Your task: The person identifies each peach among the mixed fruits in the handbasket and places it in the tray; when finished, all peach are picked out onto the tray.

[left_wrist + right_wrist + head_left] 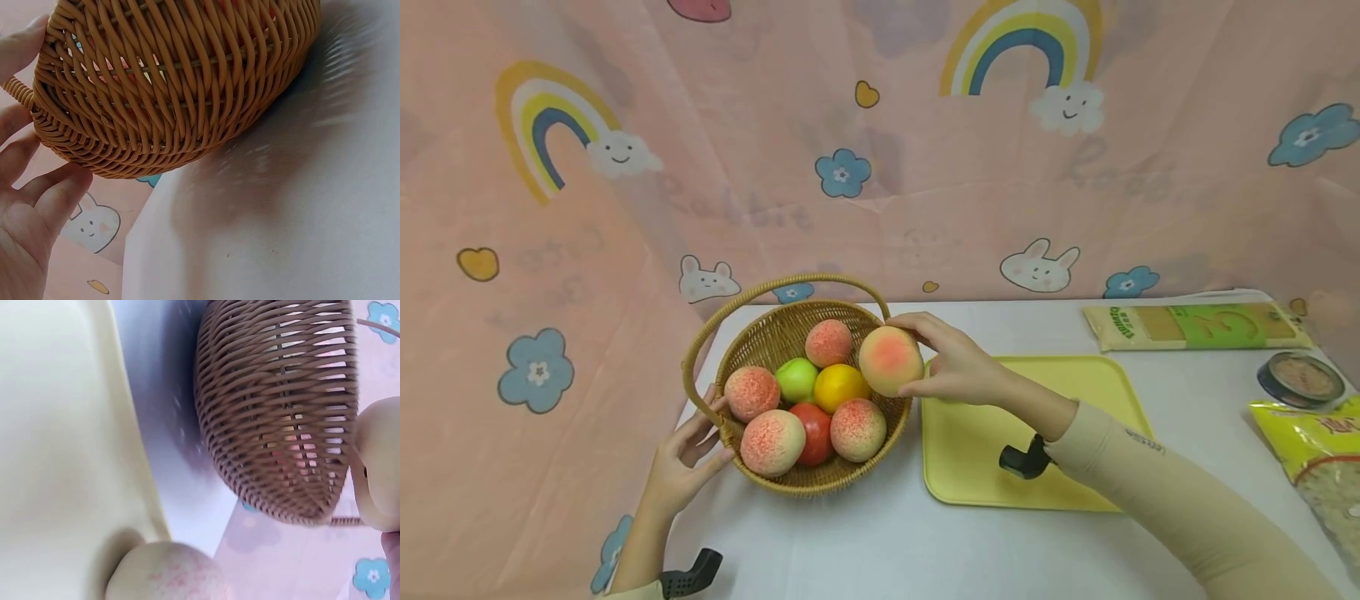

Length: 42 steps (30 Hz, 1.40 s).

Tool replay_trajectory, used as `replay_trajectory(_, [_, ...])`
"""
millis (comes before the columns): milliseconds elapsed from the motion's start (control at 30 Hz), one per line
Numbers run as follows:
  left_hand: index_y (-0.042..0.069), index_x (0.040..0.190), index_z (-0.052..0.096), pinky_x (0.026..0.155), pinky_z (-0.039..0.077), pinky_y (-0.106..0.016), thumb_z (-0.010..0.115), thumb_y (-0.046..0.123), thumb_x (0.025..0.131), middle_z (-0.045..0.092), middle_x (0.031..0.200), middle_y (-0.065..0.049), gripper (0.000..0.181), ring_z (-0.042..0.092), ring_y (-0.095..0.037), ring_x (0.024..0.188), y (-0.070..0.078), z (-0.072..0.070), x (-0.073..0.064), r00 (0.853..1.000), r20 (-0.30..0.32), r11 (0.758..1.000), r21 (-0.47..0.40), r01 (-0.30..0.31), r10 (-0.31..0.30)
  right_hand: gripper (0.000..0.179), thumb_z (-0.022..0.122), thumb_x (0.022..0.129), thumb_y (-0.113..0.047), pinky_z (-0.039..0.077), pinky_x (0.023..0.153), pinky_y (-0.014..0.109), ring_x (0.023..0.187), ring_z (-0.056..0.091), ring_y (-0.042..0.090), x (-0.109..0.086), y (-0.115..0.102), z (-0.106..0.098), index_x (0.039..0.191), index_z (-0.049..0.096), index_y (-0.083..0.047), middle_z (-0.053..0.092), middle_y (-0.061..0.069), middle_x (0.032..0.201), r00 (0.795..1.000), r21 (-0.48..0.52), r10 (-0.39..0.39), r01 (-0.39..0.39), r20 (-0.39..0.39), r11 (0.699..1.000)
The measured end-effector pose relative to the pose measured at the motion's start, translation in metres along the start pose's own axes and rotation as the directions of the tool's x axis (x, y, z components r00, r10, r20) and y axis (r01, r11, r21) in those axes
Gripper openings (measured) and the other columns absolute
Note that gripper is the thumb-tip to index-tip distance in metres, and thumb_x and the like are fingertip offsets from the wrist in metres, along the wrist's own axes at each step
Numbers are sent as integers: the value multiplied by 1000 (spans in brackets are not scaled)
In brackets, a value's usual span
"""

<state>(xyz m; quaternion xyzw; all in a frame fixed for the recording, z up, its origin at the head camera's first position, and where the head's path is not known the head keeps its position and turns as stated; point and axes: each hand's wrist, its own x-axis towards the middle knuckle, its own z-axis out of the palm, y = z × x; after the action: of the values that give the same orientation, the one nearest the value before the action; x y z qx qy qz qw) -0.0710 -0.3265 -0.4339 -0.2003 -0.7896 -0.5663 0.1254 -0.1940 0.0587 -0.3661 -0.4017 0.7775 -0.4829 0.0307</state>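
A round, matte peach (891, 361), cream with a rosy blush, was held at the right rim of the wicker basket (820, 483), the thumb and fingers of the right hand (966, 362) clamped on its far and near sides. The basket was tightly woven from honey-brown strands, with a thin wrapped hoop for a handle. Inside sat four speckled, grainy-skinned peaches (772, 442) around a glossy green apple (797, 381), a smooth yellow-orange fruit (841, 388) and a shiny red fruit (811, 435). The left hand (681, 467) gripped the basket's left edge near the handle's foot, thumb and fingers clamped on the weave. To the right lay a flat yellow tray (985, 475) with rounded corners, on the white-covered counter (865, 542). The right wrist view showed another pink-flecked peach (165, 575) at the tray's edge, which the head view did not; the left wrist view showed the gaps in the basket's outer wall. Farther right were a long noodle packet (1206, 325), a round tin (1300, 379) and a plastic bag (1326, 475), with pink printed cloth (895, 233) behind.
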Motion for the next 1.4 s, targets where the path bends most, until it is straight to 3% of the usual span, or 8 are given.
replay_trajectory(200, [-17, 135, 38, 100, 42, -17, 63, -23, 73, 16, 152, -31, 66, 41, -6, 134, -2, -1, 0, 1000, 1, 1000, -8, -17, 17, 79, 84, 69, -8, 37, 110, 32, 127, 46, 26, -23, 7, -18, 137, 44, -3, 45, 11, 138, 997, 10, 33, -32, -72, 999])
replay_trajectory(367, [-17, 134, 39, 100, 42, -16, 62, -24, 73, 18, 152, -31, 65, 40, -6, 134, -5, -3, -1, 999, -4, 999, -19, -43, 43, 79, 83, 71, -7, 32, 110, 16, 130, 43, 25, -41, 20, -36, 138, 43, -4, 44, 10, 137, 990, -10, 80, -82, -117, 997])
replay_trajectory(600, [-18, 134, 38, 100, 42, -16, 62, -24, 73, 15, 152, -32, 65, 39, -5, 135, 0, -1, -1, 1000, -2, 1000, -29, 7, -7, 79, 81, 73, -12, 29, 105, 5, 130, 40, 31, -75, 54, -57, 140, 40, -3, 42, 13, 139, 972, -68, 156, -170, -177, 983])
replay_trajectory(733, [-19, 134, 38, 100, 42, -17, 62, -24, 73, 16, 152, -32, 65, 39, -5, 135, -2, -1, -2, 1000, -3, 1000, -31, 1, -1, 78, 80, 75, -12, 28, 102, 1, 129, 40, 22, -93, 76, -66, 140, 39, 0, 42, 16, 138, 961, -94, 197, -218, -194, 972])
replay_trajectory(833, [-17, 134, 38, 100, 42, -16, 62, -24, 73, 17, 152, -31, 66, 40, -6, 134, -5, -1, -2, 1000, -5, 1000, -24, -15, 15, 76, 79, 77, -13, 28, 99, -1, 130, 40, 23, -104, 90, -71, 139, 38, 1, 41, 18, 137, 953, -81, 239, -257, -186, 963])
replay_trajectory(1033, [-14, 135, 40, 100, 42, -17, 62, -24, 73, 19, 151, -31, 67, 41, -12, 135, -7, -1, -2, 1000, -8, 1000, -19, -25, 25, 79, 78, 78, -15, 27, 98, -2, 133, 34, 40, -114, 109, -79, 139, 34, 4, 38, 21, 139, 931, -7, 344, -348, -123, 938])
replay_trajectory(1267, [-16, 135, 38, 101, 42, -17, 62, -24, 73, 18, 153, -28, 67, 41, -7, 134, -2, -1, -1, 1000, -10, 1000, -9, 19, -19, 80, 78, 77, -17, 27, 98, -2, 136, 31, 39, -117, 122, -82, 140, 33, 2, 36, 21, 144, 909, 55, 411, -408, -68, 911])
replay_trajectory(1400, [-16, 135, 39, 100, 42, -17, 62, -24, 72, 19, 152, -29, 67, 41, -6, 134, -3, -1, -1, 1000, -12, 1000, -3, 2, -2, 80, 79, 77, -17, 29, 97, -2, 135, 35, 32, -117, 128, -81, 140, 33, -1, 38, 18, 143, 909, 89, 415, -410, -38, 908])
